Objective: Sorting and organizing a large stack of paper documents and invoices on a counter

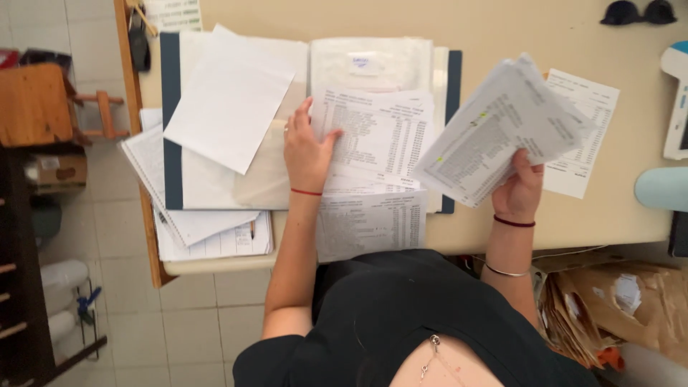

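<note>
On the desk point(631, 208): sorting papers. Left hand point(307, 154) flat, open on printed sheet point(376, 136); right hand point(519, 188) gripping paper stack point(494, 132). Next, careful placing needed.

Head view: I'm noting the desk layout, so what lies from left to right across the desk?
Blank white sheet → left hand on printed pages → paper stack in the right hand → white device at the desk's right edge.

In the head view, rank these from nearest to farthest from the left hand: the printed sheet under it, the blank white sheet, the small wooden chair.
1. Printed sheet: touching the left hand.
2. Blank white sheet: on the open binder.
3. Small wooden chair: on the floor, past the desk edge.
</note>
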